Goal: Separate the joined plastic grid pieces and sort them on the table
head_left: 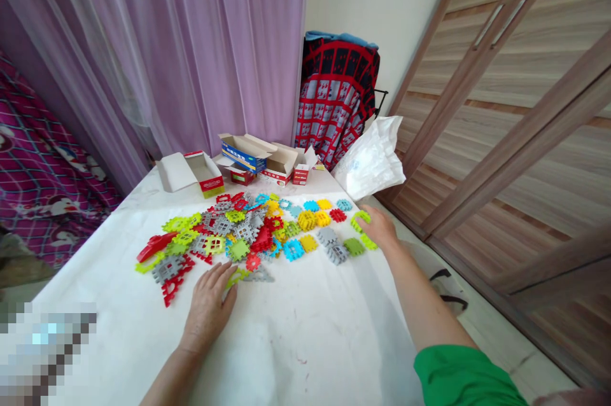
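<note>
A heap of colourful plastic interlocking building pieces [224,226] is spread over the white-covered table. My left hand [210,296] rests at the heap's front edge, fingers stretched out. Between its thumb and forefinger lies a lime-green piece [235,277], beside a grey triangular piece [260,275]. At the right side of the table, my right hand [380,228] has its fingers closed on a lime-green square building piece [359,219]. Near it lie another lime piece [368,241], a darker green piece [354,246], a red piece [338,215] and grey pieces [337,252].
Several opened cardboard boxes [211,186] stand along the table's back. A white plastic bag [370,161] sits at the back right corner. A draped checked cloth [334,91] is behind it. Wooden wardrobe doors [515,107] flank the right; a blurred object [45,349] is front left.
</note>
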{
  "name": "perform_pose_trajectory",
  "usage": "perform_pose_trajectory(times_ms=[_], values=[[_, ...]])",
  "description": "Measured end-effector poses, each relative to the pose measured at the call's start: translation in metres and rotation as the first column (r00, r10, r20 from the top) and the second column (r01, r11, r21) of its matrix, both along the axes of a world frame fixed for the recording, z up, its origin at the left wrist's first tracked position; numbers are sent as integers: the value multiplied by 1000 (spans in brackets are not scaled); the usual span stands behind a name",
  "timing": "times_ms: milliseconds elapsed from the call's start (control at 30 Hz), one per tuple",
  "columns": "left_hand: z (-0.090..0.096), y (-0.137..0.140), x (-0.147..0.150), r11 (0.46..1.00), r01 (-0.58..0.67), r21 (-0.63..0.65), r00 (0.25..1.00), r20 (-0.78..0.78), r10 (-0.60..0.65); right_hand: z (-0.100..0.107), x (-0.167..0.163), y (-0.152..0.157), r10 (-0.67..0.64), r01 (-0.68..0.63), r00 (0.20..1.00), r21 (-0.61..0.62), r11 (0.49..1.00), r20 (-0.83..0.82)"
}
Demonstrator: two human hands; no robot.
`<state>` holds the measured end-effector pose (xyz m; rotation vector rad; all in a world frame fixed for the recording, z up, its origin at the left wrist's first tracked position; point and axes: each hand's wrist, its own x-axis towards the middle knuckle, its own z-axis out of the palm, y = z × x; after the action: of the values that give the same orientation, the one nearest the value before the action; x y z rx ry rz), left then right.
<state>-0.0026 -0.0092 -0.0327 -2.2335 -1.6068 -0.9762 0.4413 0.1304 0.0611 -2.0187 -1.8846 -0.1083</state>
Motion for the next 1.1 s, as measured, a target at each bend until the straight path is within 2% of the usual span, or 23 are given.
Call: perform_pose_trajectory(times_ms=[67, 167, 300, 400, 567, 733, 933, 1100], values=[[1, -2, 1, 1000, -3, -25, 1000, 6, 3, -7, -27, -5, 96, -91, 994, 78, 993, -61], [3, -5, 3, 998, -15, -58, 1000, 4, 16, -22, -80, -11, 307, -282, 939, 162, 945, -157], [6, -9, 7, 996, -26, -88, 998, 49, 30, -37, -154, -21, 503, -479, 839, 158, 864, -209], [9, -10, 3, 997, -40, -65, 993, 107, 47, -34, -202, -28, 595, -584, 775, 118, 803, -211], [10, -3, -19, 994, -108, 29, 977, 187, 101, -8, -268, -25, 641, -636, 757, 77, 768, -128], [6, 3, -31, 988, -150, 42, 952, 274, 133, 7, -317, -2, 591, -587, 806, -92, 804, 25], [6, 5, -28, 991, -134, 13, 928, 353, 121, -4, -340, 20, 551, -538, 833, -157, 828, 52], [6, 7, -28, 989, -145, 14, 912, 389, 128, -4, -341, 21, 567, -564, 824, -128, 816, -21]])
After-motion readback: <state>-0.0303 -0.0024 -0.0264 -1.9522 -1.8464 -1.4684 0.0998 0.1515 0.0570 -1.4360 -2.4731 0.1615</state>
